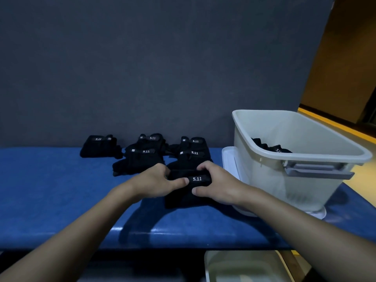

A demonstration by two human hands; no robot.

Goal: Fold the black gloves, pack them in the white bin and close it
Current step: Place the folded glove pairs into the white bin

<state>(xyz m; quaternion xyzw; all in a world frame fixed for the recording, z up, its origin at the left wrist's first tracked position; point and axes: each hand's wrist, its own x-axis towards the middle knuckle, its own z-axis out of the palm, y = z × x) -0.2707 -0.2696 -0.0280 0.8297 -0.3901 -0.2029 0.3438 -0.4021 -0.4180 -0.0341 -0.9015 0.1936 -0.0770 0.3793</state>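
black glove (187,198) pinched at opposite edges by left grip (154,183) and right grip (218,185); bin (270,186) stands rightward, nearer right grip.

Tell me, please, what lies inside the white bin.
Black gloves, one showing a 5.11 label, lie low inside the white bin towards its near side. The bin's front wall covers the bottom, so how many are there cannot be told.

White bin (274,180) mouth open right; 3 glove piles (142,157) block rear.
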